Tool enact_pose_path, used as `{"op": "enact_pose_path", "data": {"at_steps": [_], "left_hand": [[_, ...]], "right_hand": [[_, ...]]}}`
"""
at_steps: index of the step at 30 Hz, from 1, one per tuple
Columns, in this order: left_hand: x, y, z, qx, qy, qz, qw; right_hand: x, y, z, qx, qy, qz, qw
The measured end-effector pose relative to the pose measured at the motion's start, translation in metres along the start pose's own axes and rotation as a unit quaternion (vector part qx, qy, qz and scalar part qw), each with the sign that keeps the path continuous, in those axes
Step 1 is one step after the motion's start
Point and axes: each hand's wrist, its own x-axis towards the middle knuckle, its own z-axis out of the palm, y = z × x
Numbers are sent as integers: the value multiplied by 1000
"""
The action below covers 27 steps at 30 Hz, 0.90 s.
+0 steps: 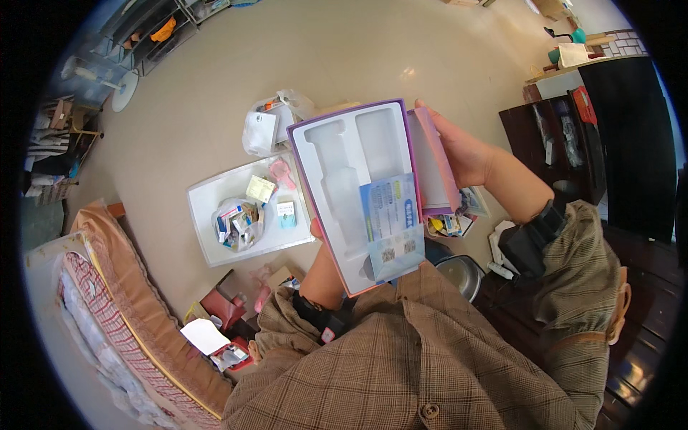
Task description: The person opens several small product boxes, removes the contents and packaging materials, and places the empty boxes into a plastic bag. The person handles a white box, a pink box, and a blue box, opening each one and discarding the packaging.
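Observation:
My left hand [318, 230] holds a purple-edged box [336, 215] by its left side, the fingers mostly hidden beneath it. A white moulded tray with shaped hollows fills the box, and a blue printed leaflet [391, 220] in a clear sleeve lies over its lower right part. On the right, my right hand [451, 145] grips a pink and purple box part [432, 161], perhaps the lid, which stands tilted against the box's right edge.
A white low table [215, 188] bears a plastic bag of small boxes [236, 224], a pink toy-like item [281, 173] and small cartons. Beyond it stands a filled plastic bag [262, 131]. A metal basin [461, 274] is at right, a bed [134, 301] at left.

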Motion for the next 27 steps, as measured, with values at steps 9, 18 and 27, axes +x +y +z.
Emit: {"op": "enact_pose_path", "data": {"at_steps": [9,18,27], "left_hand": [[1,-52,-17,-225,-25,-63,972],[0,-89,-19,-373,-94,-28,923],[22,-90,-33,-414,-12,-20,910]], "right_hand": [[-12,4,-28,-4,-46,100,994],[-13,72,-70,179,-178,64,966],[-37,103,-74,255,-161,17,953]]}}
